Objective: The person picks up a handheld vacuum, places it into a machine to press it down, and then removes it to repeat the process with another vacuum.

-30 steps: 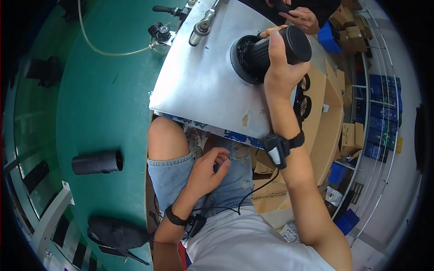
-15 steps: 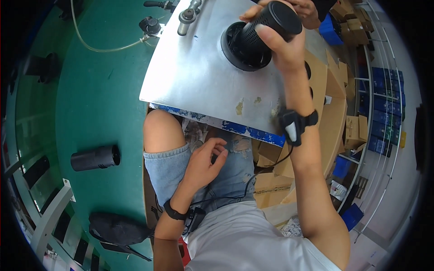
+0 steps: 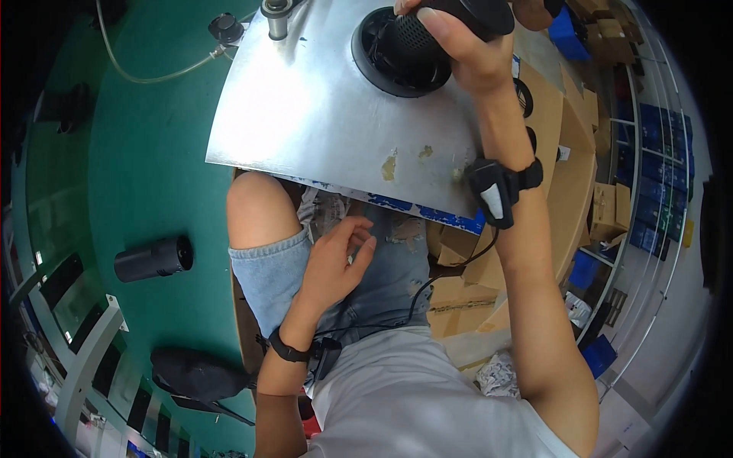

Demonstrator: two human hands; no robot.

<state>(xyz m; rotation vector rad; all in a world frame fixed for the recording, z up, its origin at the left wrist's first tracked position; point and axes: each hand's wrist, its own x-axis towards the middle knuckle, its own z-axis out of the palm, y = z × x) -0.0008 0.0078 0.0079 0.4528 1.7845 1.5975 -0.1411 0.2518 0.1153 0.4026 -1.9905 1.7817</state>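
Shifted away from near-left corner of bench (image 3: pixel 305 114): cylinder (image 3: pixel 417 35), right hand (image 3: pixel 475 55). Cylinder: over bench, tilted, ring (image 3: pixel 382 81) at foot; right hand grasps upper end. Probably light, stiff, smooth; best gripped round wall. Left hand (image 3: pixel 334 258): empty, loosely curled, before bench.

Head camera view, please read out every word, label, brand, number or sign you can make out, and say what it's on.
No text is clear enough to quote.
Blue packages at right: any print is too small and blurred.
White label on the open carton: too small to read.
Black cylinder in the right hand: no lettering shows.
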